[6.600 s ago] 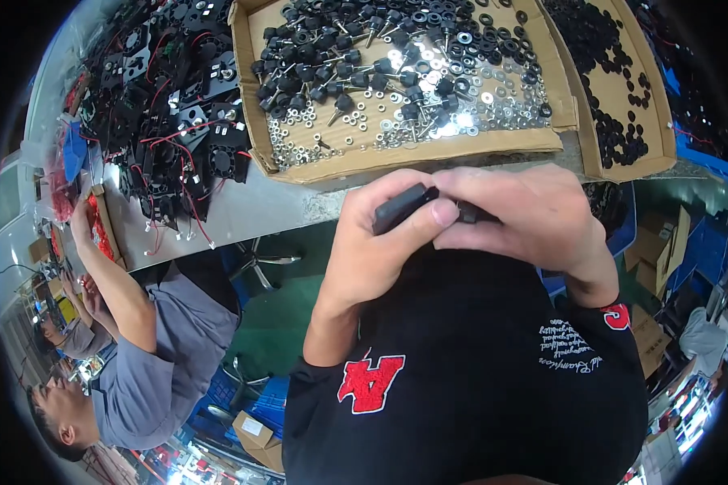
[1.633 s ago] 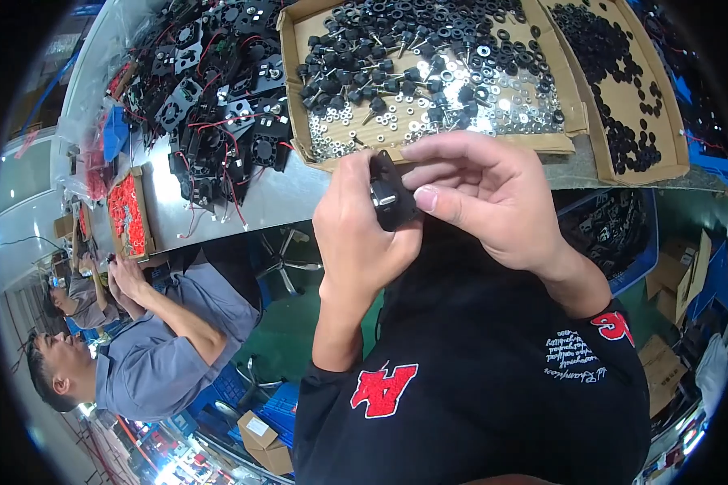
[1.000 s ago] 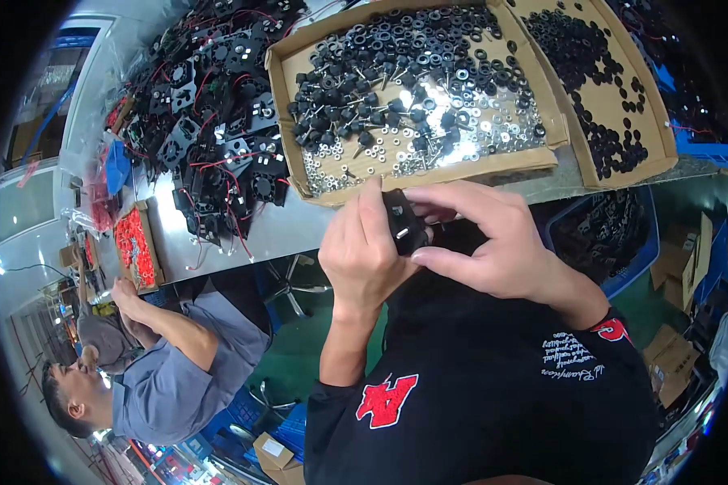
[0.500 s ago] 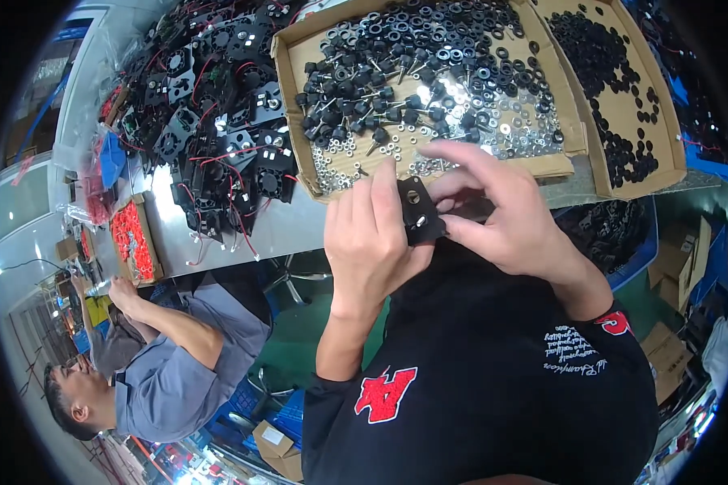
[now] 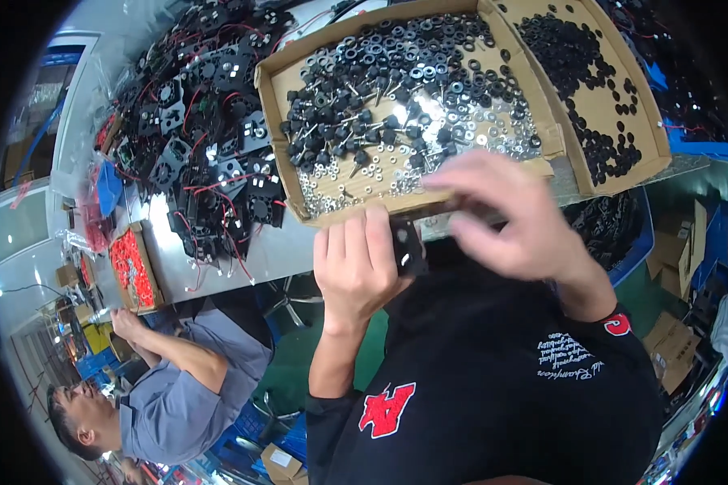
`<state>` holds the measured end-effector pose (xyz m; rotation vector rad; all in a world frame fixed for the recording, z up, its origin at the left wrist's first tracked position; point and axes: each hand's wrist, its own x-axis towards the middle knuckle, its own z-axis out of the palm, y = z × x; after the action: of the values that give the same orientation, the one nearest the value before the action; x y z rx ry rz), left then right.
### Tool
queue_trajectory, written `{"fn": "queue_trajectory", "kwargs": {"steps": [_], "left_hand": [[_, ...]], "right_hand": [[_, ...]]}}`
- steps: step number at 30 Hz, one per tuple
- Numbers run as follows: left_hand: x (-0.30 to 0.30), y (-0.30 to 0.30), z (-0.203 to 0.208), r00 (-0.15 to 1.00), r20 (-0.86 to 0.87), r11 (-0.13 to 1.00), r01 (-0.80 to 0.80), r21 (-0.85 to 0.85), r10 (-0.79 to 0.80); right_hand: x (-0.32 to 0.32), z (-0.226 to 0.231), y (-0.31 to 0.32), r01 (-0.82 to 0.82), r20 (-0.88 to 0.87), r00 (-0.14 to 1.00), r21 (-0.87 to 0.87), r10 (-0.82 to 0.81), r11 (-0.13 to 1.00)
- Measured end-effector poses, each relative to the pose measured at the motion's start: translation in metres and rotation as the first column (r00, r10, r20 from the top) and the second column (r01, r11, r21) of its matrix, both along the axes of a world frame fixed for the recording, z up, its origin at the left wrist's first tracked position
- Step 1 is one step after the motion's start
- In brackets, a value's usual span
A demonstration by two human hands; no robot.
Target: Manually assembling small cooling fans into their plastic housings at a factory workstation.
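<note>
My left hand (image 5: 352, 271) is closed around a small black block-shaped part (image 5: 410, 246) with round metal-looking spots on its face, held in front of the tray's near edge. My right hand (image 5: 522, 222) hovers to the right of that part, blurred by motion. Its thumb and fingers are apart, and I see nothing held between them. Just beyond both hands lies a shallow cardboard tray (image 5: 279, 174). It contains black-headed screws (image 5: 323, 133), black rings (image 5: 380, 48), and small metal washers and nuts (image 5: 493, 133).
Another cardboard tray (image 5: 623, 109) with small black discs stands at the right. Black fan assemblies with red wires (image 5: 218, 153) are heaped on the left of the metal table (image 5: 279, 246). A box of red parts (image 5: 133, 267) sits near a co-worker (image 5: 186, 364) at the left.
My right hand has come away from the black part, its thumb and fingers spreading apart. The left hand, still gripping the part, has shifted slightly left and down in view.
</note>
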<state>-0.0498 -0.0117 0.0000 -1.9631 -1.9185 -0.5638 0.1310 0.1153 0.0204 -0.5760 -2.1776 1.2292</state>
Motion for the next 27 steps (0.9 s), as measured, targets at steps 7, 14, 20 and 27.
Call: {"fn": "queue_trajectory", "kwargs": {"steps": [7, 14, 20, 27], "left_hand": [[-0.004, 0.003, -0.01, 0.973, -0.053, 0.964, 0.229, 0.133, -0.223], [0.004, 0.006, -0.003, 0.961, 0.003, 0.958, 0.277, 0.069, -0.278], [0.0, -0.001, -0.008, 0.979, 0.043, 0.98, 0.197, 0.03, -0.198], [-0.002, 0.003, -0.016, 0.996, 0.051, 0.996, 0.077, -0.037, -0.075]], "right_hand": [[0.019, -0.001, 0.116, 0.144, 0.298, 0.87, 0.608, -0.393, 0.781], [-0.015, 0.004, 0.14, -0.032, 0.6, 0.778, 0.332, -0.185, 0.943], [-0.013, 0.005, 0.13, 0.024, 0.499, 0.825, 0.438, -0.266, 0.899], [0.001, 0.03, 0.019, -0.032, 0.168, 0.983, -0.215, 0.069, 0.976]]}}
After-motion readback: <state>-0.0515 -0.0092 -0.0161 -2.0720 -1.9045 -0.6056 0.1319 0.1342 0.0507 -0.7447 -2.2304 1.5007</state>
